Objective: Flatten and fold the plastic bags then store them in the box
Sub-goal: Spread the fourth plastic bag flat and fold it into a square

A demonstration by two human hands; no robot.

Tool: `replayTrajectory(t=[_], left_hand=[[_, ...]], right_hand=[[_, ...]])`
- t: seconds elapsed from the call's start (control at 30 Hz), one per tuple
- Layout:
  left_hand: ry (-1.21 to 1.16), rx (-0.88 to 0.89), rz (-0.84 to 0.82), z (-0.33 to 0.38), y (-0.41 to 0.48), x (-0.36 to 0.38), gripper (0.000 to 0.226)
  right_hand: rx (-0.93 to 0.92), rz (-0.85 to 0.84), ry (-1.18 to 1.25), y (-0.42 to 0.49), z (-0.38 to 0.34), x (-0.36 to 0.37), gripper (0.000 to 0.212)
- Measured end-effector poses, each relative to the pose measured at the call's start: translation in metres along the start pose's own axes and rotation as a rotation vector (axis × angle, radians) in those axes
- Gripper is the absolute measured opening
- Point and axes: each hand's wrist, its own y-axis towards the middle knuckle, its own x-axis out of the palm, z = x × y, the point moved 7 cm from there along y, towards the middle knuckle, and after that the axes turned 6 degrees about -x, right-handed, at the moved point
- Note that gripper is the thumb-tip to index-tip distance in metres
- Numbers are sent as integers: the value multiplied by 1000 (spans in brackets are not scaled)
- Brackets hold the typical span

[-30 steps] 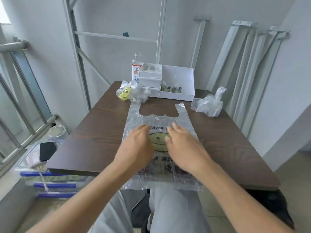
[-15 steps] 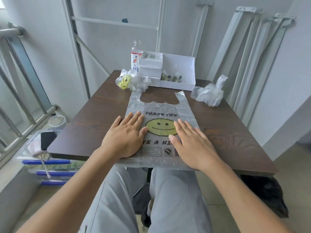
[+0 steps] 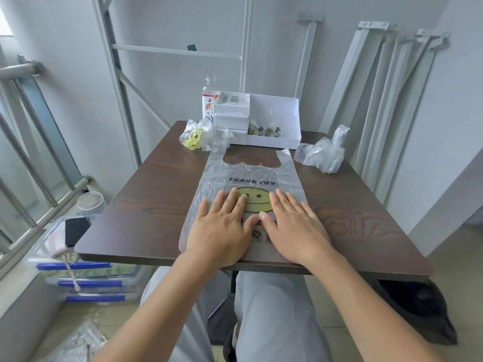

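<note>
**Bag pressed flat, no fold yet**

Head camera feed, noted from my remote station. Both hands lie palm-down with fingers straight and spread on a clear plastic carrier bag printed with THANK YOU and a yellow smiley face [image 3: 252, 176]. The left hand [image 3: 222, 231] covers the left of the print and the right hand [image 3: 292, 228] covers the right. The thumbs nearly meet over the bag's middle. Neither hand grasps anything; it is a flat press only.

The bag lies spread under and ahead of the hands on the dark brown wood-grain table [image 3: 146, 205]. Its handles point away and its bottom edge sits under the wrists at the near rim. Crinkles show beyond the fingertips.

Past the handles stands the white cardboard box with small drawers and an open compartment [image 3: 274, 113]. In it I make out small folded bundles [image 3: 265, 130], likely bags already stored, but too small to count.

Ahead and left of the left hand is a crumpled clear bag with yellow print [image 3: 197, 135]. Ahead and right of the right hand is a crumpled plain clear bag [image 3: 322, 154].

My judgement: partway through. This bag is flattened but not yet folded or stored, and two more remain crumpled.
</note>
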Motion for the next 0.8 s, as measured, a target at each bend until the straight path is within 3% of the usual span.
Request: replayTrajectory(t=[0.3, 0.47, 0.63, 0.8], left_hand=[[23, -33, 34, -47, -57, -13, 94], [-28, -45, 18, -61, -100, -33, 93], [-112, 51, 377, -44, -62, -82, 47], [-114, 24, 164, -32, 70, -60, 20]], right_hand=[[-49, -18, 19, -26, 14, -1, 78], [-87, -66, 66, -67, 2, -14, 81], [-119, 51, 77, -39, -11, -53, 67], [-82, 131, 155, 66, 20, -51, 53]])
